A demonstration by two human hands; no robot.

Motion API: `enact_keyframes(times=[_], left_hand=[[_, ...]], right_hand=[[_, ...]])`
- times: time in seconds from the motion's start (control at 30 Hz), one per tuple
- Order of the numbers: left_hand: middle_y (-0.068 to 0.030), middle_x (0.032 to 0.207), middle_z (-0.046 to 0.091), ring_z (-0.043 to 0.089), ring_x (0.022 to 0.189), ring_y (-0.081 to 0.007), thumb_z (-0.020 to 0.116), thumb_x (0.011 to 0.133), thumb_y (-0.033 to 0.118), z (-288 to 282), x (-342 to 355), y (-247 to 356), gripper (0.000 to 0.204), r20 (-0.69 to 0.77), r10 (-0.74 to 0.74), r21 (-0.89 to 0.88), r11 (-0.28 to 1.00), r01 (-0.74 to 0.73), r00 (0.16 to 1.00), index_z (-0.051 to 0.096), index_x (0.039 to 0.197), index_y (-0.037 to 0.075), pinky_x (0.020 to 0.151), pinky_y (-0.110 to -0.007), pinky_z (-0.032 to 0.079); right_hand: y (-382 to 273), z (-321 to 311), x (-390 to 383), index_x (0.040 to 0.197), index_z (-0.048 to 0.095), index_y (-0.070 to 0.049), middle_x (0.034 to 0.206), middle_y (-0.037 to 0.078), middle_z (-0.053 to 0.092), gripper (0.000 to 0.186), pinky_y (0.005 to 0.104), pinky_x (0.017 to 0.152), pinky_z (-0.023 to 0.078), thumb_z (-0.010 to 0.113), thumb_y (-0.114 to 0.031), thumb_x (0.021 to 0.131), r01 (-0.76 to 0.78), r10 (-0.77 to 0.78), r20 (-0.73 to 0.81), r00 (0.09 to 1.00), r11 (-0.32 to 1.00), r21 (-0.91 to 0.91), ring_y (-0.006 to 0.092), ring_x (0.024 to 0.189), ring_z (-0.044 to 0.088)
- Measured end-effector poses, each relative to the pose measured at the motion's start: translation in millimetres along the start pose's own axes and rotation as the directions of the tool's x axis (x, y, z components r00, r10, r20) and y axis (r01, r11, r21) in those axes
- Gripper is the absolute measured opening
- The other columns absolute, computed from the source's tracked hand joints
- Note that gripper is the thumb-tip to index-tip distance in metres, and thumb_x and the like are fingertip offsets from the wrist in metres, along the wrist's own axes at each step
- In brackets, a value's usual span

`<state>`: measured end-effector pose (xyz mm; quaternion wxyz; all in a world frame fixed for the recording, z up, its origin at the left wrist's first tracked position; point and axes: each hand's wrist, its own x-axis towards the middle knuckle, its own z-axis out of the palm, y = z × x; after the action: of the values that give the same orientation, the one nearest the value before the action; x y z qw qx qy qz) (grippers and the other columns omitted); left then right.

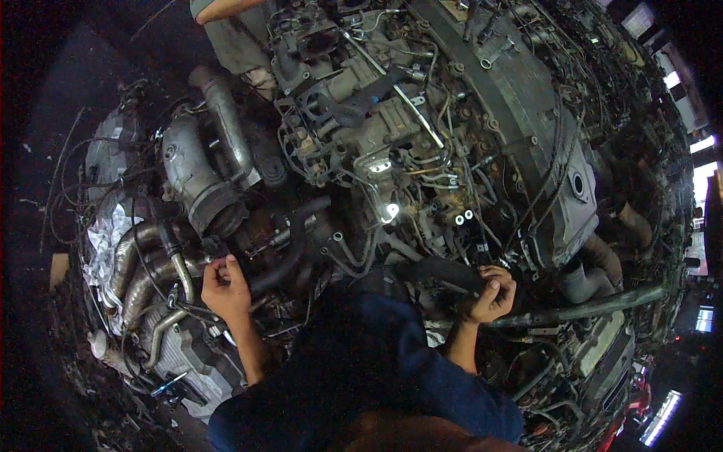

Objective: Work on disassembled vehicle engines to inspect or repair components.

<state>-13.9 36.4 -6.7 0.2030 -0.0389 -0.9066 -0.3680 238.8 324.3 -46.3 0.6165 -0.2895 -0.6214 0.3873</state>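
My left hand is closed, thumb against curled fingers, beside the open end of a grey metal pipe elbow. A small dark tuft shows at its fingertips; whether the hand grips it is unclear. On the right, my right hand is closed in a pinch near the end of a thick black hose, and what is between the fingers is hidden. Ahead of both hands lies a greasy engine with thin metal lines and two bright round fittings.
A combination wrench lies on a dark cover at the far right. Another person's arm reaches in at the top left. A long metal pipe runs right of my right hand. A blue-handled tool lies at lower left.
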Motion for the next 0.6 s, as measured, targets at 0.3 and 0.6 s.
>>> enact_keyframes(times=[0.3,0.6], left_hand=[[-0.0007,0.056,0.054,0.047,0.051,-0.0063,0.069,0.082,0.021,0.5,-0.5,-0.1,0.023,0.006,-0.025,-0.066,0.998,0.025,1.0,0.061,0.076,0.001,0.048,-0.021,0.038],[0.0005,0.056,0.053,0.045,0.051,-0.0047,0.069,0.082,0.021,1.4,-0.4,-4.0,0.023,0.013,-0.034,-0.049,0.998,0.034,0.999,0.061,0.076,0.0,0.048,-0.02,0.037]], right_hand=[[-1.3,2.7,1.0,0.075,0.046,0.0,0.071,0.014,0.055,0.019,0.0378,0.069,0.047,0.051,-0.015,0.086,0.001,-0.001,-0.008,1.0,1.0,-0.008,0.0256,0.07,0.055],[0.3,1.7,-0.2,0.075,0.046,0.0,0.071,0.015,0.055,0.02,0.0371,0.069,0.047,0.051,-0.015,0.085,-0.028,0.028,-0.014,0.999,1.0,0.003,0.0251,0.07,0.055]])
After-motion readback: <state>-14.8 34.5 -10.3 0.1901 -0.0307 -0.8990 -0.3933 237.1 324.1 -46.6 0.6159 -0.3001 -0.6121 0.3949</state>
